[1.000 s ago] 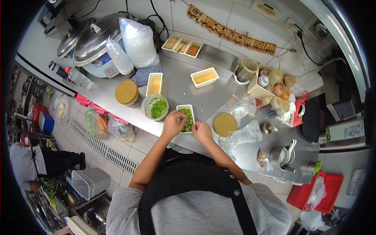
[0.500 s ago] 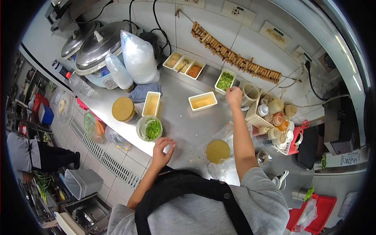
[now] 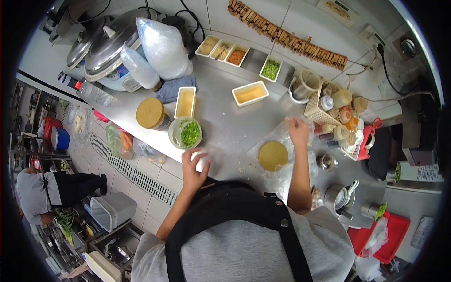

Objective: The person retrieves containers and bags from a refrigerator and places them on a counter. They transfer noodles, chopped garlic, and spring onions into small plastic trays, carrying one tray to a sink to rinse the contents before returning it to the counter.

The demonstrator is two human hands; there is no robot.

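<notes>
Beside the clear bowl of chopped greens (image 3: 189, 133), my left hand (image 3: 194, 170) is open with its fingers curved and apart, holding nothing. My right hand (image 3: 299, 132) hovers over clear plastic wrap (image 3: 277, 134), its fingers curled closed; anything between them is hidden. A round yellowish lid (image 3: 273, 156) lies just left of my right forearm. Farther back stand a white container of chopped greens (image 3: 271, 69) and a white tub with a yellowish bottom (image 3: 250, 93). A similar tub (image 3: 186, 102) touches the bowl's far side, near a jar with a tan lid (image 3: 150, 113).
Three small containers (image 3: 221, 50) stand at the back. A bottle basket (image 3: 315, 111) and a metal pot (image 3: 339, 197) are at the right. Cookers (image 3: 115, 47), filled plastic bags (image 3: 164, 49) and a blue cloth (image 3: 177, 89) occupy the left. Another person (image 3: 56, 190) stands at far left.
My right hand has let go of the container of greens at the back and moved toward me, over the plastic wrap. My left hand remains near the bowl. The camera view has shifted.
</notes>
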